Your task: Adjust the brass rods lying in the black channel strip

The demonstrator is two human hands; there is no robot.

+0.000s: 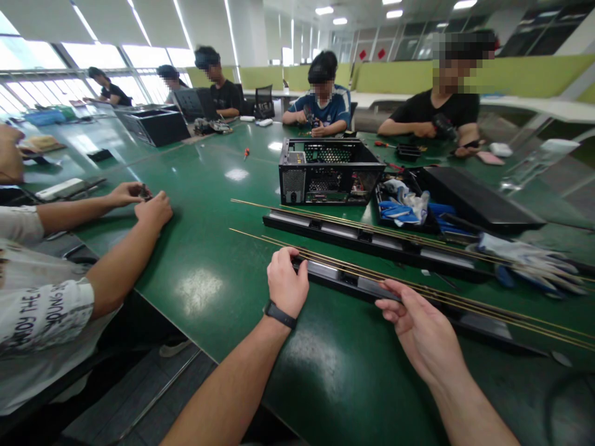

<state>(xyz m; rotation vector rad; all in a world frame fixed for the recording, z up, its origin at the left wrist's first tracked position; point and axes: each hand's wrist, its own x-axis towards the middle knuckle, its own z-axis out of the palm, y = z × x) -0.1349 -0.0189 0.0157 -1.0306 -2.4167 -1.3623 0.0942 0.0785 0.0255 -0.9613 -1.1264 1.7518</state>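
Note:
A long black bar (362, 286) with pale inset strips lies slantwise on the green table (218, 334), thin brass-coloured rods (325, 257) running along its top. My left hand (287, 282), with a dark band on the wrist, has its fingers closed round the left end of this bar. Farther right, my right hand (421, 322) pinches the bar's near edge between thumb and fingers. Behind it, a second black bar (334, 231) lies nearly parallel with more brass rods over it.
An open black computer case (332, 173) stands behind the bars. To its right are a tray with blue-white gloves (404, 204), a black panel (478, 195) and more gloves (534, 263). A person's hands (153, 207) work at the left; other people sit across the table.

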